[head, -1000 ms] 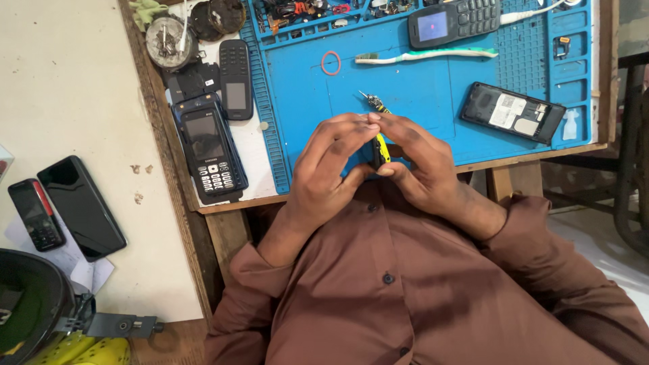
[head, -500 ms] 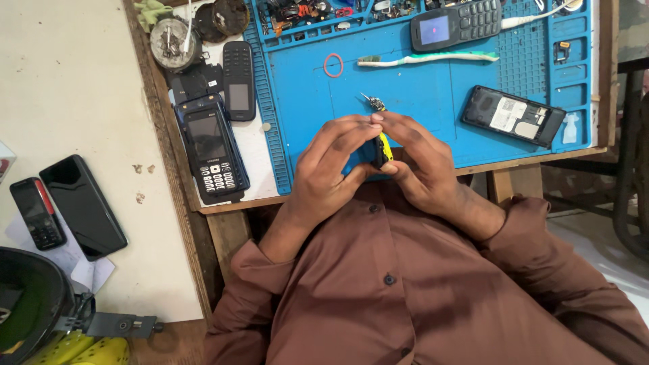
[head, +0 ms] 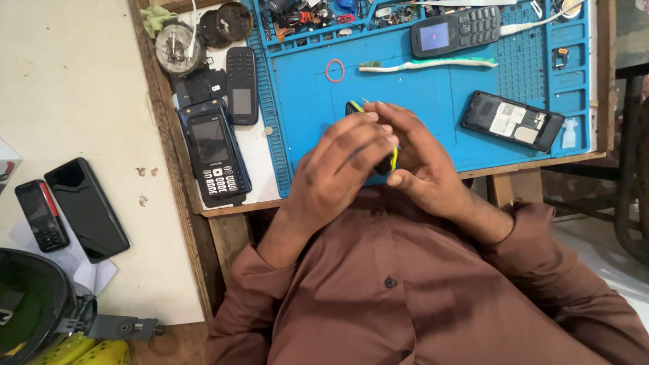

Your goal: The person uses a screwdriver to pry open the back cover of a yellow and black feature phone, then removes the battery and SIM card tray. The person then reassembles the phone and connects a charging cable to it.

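Right now both hands meet over the blue repair mat (head: 433, 115), near its front edge. Our left hand (head: 341, 169) curls its fingers over a small black-and-yellow tool (head: 388, 161), pinching it from the left; our right hand (head: 422, 165) closes on the same tool from the right, thumb and fingers pressed to it. Only bits of the tool show: a dark end with a thin metal tip above the knuckles, and a yellow-black part between the two hands. We cannot tell what the tip touches.

On the mat: a red rubber ring (head: 335, 70) just behind the hands, a white-green toothbrush (head: 426, 64) lying flat, a grey keypad phone (head: 456, 32) near the parts trays, and an opened phone back (head: 512, 120) to the right, well apart from the hands.

Left of the mat, a blue keypad phone (head: 215, 150) and a slim black phone (head: 241, 84) lie side by side. Further left, on the pale surface, sit a black smartphone (head: 86, 206) and a small red-black phone (head: 42, 214).
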